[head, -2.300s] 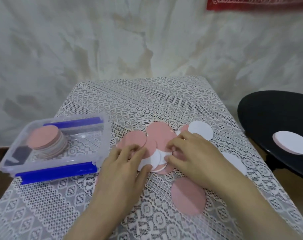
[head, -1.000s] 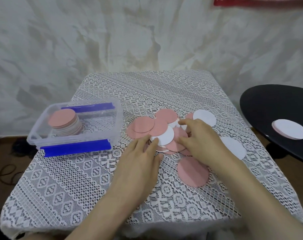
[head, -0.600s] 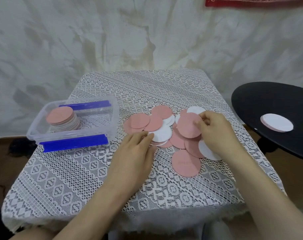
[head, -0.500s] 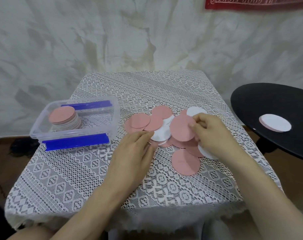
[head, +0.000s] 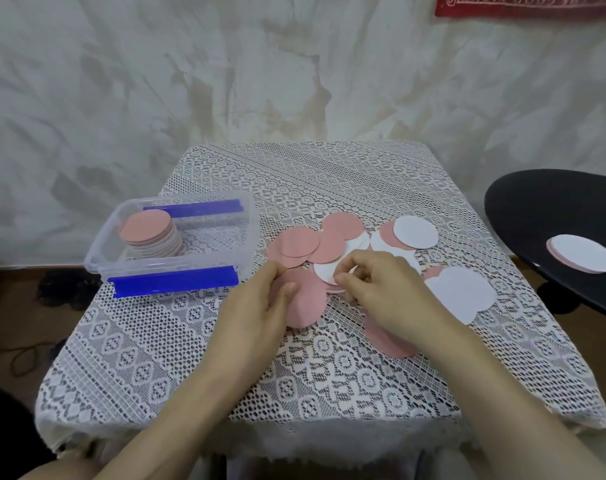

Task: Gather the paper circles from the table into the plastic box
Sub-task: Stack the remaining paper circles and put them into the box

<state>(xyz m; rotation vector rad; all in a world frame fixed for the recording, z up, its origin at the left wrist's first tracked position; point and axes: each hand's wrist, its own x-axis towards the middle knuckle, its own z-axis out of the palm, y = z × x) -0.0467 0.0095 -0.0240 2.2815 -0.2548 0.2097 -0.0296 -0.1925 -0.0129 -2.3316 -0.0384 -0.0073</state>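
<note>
Pink and white paper circles (head: pixel 332 245) lie scattered and overlapping across the middle of a small table covered with a white lace tablecloth (head: pixel 156 348). Some show a pink face, others a white one. A clear plastic box (head: pixel 177 261) with blue latches stands near the table's left edge, well apart from the loose pile, and holds a neat stack of circles (head: pixel 151 233) with a pink one on top, set against its left wall.

Both bare hands work at the near side of the pile. The left hand (head: pixel 260 313) holds a pink circle (head: pixel 306 299), with the thumb lying on its top face and the fingers curled along its left edge; whether the disc is raised off the cloth I cannot tell. The right hand (head: pixel 388 289) has its thumb and forefinger drawn together in a pinch at the rim of a white circle (head: pixel 325 271) just beside that pink one. Under the right wrist lies another pink circle (head: pixel 384 336), and two overlapping white circles (head: pixel 460 292) sit just to the right of the hand.

Off to the right, a round black side table (head: pixel 554 209) carries its own small stack of discs (head: pixel 583 258), white side up.
</note>
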